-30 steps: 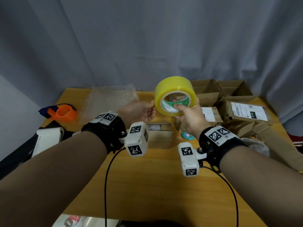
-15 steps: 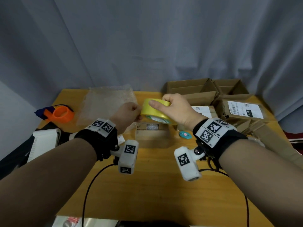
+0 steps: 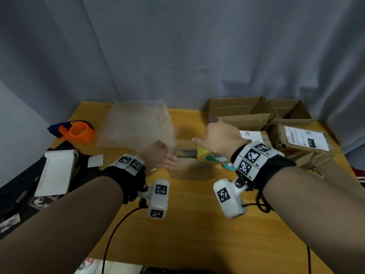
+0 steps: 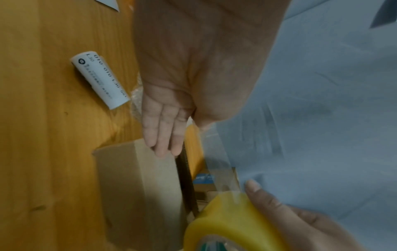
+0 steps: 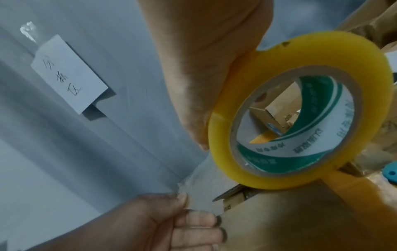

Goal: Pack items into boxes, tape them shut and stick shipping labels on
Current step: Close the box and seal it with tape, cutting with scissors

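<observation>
Grey curtain backs a yellow wooden table [image 3: 193,224] in the head view. At its centre lies a small cardboard box [image 3: 187,171]; the left hand [image 3: 158,157] meets the box's left end, and the right hand [image 3: 219,139] grasps a yellow tape roll [image 3: 213,157] over its right end. Bubble wrap [image 3: 136,123] and an orange tape dispenser [image 3: 79,131] lie to the left, open cartons [image 3: 243,113] and a labelled parcel [image 3: 304,138] to the right.

Left wrist view: the left hand [image 4: 193,68] has straight fingers [image 4: 163,135] laid against the box [image 4: 137,186] end, while a clear tape strip [image 4: 221,161] runs from the thumb region to the roll [image 4: 232,224], which the right hand [image 4: 300,225] holds. A rolled label [image 4: 101,81] lies on the table [image 4: 43,135].

Right wrist view: the right hand [image 5: 206,68] curls around the roll [image 5: 300,127] rim; the left hand [image 5: 171,224] pinches the strip [image 5: 199,183] end at the box [image 5: 290,220] corner. A handwritten paper note [image 5: 68,73] hangs on the curtain.
</observation>
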### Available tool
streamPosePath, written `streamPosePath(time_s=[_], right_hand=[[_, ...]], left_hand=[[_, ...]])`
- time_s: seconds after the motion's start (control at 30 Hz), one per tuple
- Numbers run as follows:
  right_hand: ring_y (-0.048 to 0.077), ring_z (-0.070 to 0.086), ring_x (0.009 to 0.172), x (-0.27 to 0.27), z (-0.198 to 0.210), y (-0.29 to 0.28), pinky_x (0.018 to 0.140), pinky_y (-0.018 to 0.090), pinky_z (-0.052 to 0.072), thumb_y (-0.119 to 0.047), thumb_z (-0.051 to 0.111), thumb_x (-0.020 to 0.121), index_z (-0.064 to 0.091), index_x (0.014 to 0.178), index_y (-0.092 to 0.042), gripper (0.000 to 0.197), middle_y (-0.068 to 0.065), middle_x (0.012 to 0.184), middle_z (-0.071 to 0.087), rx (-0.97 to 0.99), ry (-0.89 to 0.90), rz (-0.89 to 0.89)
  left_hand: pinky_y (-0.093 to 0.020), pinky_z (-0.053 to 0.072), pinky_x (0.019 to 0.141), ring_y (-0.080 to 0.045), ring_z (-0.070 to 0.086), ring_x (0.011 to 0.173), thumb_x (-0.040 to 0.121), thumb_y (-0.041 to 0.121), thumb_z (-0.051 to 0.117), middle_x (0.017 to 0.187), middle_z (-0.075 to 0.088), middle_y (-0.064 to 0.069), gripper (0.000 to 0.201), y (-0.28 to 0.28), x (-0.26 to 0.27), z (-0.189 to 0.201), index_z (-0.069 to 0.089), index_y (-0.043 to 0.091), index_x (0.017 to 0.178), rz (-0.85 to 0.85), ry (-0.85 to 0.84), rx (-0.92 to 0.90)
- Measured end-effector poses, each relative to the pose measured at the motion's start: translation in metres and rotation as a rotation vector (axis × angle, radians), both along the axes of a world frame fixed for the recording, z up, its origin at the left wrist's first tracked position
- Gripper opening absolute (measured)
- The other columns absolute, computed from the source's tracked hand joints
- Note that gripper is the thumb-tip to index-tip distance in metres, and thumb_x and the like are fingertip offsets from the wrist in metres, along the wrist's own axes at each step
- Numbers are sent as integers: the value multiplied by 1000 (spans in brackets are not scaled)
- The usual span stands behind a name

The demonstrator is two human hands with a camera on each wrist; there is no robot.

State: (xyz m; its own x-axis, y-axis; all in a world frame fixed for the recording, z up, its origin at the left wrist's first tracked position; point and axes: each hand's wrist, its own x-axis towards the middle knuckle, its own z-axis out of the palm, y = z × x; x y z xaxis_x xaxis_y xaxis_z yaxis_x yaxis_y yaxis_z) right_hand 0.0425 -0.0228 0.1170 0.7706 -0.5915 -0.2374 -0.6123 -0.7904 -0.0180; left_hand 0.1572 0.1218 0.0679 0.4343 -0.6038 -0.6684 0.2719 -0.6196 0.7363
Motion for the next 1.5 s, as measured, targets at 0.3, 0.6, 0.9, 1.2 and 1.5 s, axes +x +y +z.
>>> streamPosePath(time_s=[0.3, 0.6, 0.9, 1.2, 1.5], right_hand=[[27, 57, 82, 21, -17, 6, 68, 31, 44, -55, 41, 94, 61, 102, -7, 52, 8, 90, 58, -29, 138, 36], [24, 54, 79, 43, -19, 3, 63, 31, 42, -48, 41, 93, 55, 89, -15, 37, 0, 75, 52, 34, 156, 132], [25, 52, 81, 56, -24, 13, 61, 31, 38, -27, 49, 91, 61, 99, -17, 18, 5, 98, 62, 46, 159, 259], [22, 54, 77, 55, -23, 7, 52, 26, 36, -36, 50, 90, 62, 91, -14, 25, 2, 86, 59, 170, 128, 220], [17, 52, 90, 37, -26, -3, 65, 28, 42, -61, 56, 83, 67, 108, -27, 44, -4, 102, 62, 248, -14, 167]], left_hand=[[-34, 50, 81, -32, 61, 93, 100, 2, 29, 104, 58, -28, 21, -8, 5, -34, 38, -4, 118, 146, -121, -59], [-30, 54, 76, -24, 64, 80, 97, -1, 42, 91, 60, -20, 20, 1, 16, -49, 43, 8, 79, 205, -161, -54], [-24, 50, 64, -14, 57, 66, 89, 0, 54, 76, 64, -9, 19, 8, 28, -59, 67, 10, 79, 143, -291, -50], [-42, 54, 80, -22, 58, 78, 79, 10, 73, 79, 59, -3, 18, 1, 25, -64, 56, 16, 80, 117, -371, 4], [-38, 47, 71, -22, 49, 68, 84, 7, 69, 72, 51, -13, 11, 2, 33, -66, 60, 1, 88, 143, -193, -1]])
